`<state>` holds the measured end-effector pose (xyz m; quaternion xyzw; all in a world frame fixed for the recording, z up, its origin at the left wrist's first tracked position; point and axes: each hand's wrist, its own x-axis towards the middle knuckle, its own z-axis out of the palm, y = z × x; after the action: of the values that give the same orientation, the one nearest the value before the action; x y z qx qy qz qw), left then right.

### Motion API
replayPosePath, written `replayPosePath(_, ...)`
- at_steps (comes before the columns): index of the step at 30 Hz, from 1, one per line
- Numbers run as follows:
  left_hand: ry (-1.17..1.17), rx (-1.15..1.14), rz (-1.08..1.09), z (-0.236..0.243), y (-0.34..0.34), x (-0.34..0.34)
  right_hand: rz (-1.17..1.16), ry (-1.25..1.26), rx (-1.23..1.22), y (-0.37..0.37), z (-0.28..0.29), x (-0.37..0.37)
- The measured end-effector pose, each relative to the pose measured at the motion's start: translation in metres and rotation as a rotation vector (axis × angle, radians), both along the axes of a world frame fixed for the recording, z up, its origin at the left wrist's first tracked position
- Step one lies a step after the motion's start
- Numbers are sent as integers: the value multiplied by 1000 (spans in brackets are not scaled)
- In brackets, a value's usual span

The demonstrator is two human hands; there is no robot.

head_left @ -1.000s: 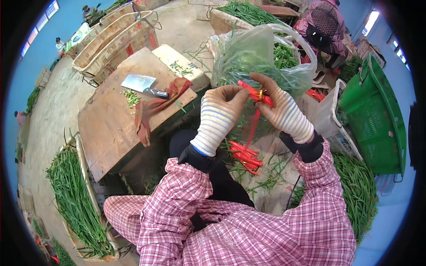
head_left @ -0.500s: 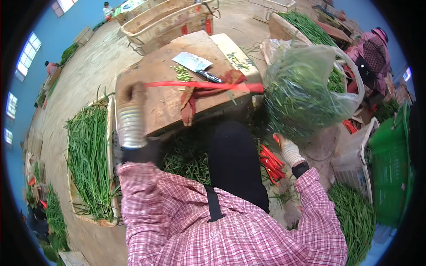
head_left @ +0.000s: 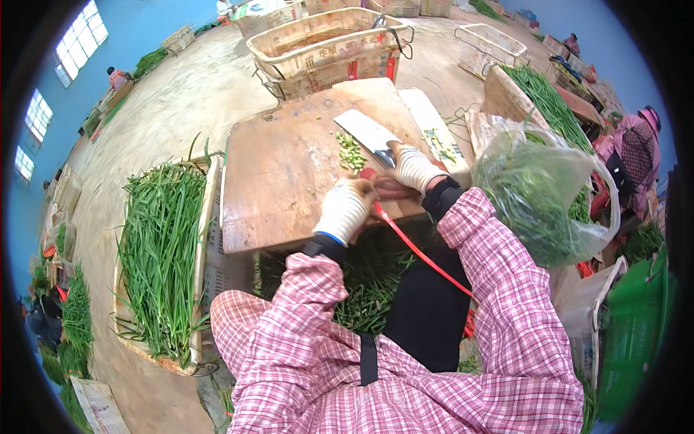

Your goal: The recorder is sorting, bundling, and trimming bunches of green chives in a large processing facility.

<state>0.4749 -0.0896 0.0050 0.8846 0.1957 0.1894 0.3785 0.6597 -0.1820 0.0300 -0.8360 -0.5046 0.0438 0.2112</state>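
My left hand (head_left: 348,207), in a white ribbed glove, is closed on a thin red plastic strip (head_left: 408,242) at the front edge of the wooden cutting board (head_left: 271,173). From the fingers the strip trails down to the right, passing behind my right forearm. My right hand (head_left: 416,168), gloved too, closes over the handle of a cleaver (head_left: 363,132) whose blade lies flat on the board. The fingers hide most of the handle. Beneath and between my hands lies a reddish cloth (head_left: 390,189), partly covered. Chopped pale green stem pieces (head_left: 352,152) sit beside the blade.
Long green stalks (head_left: 159,260) fill a crate at left. At right stand a clear plastic bag of greens (head_left: 531,195) and a green bin (head_left: 636,325). A large crate (head_left: 325,65) stands beyond the board. Another person (head_left: 632,159) is at far right.
My left hand has come in from the board's left side with the strip. My right hand has risen from the red strips at lower right to the cleaver's handle. The view has shifted.
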Motion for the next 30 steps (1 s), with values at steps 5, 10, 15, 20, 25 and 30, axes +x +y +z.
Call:
replayPosePath(5,-88,120,-72,18,-40,-30,-76,23,-107,13,0,23)
replayPosePath(10,-136,-49,-79,26,-72,-83,-90,23,-41,33,19,12)
replayPosePath(15,-126,-151,-231,28,-98,-104,147,-53,-98,25,20,40)
replayPosePath(20,-123,-154,-362,32,-111,-115,385,212,-161,-32,40,-11)
replayPosePath(25,-104,-164,-438,34,-128,-123,291,215,-153,-37,57,-21)
replayPosePath(30,-96,-185,-520,30,-144,-123,-8,39,18,64,26,58)
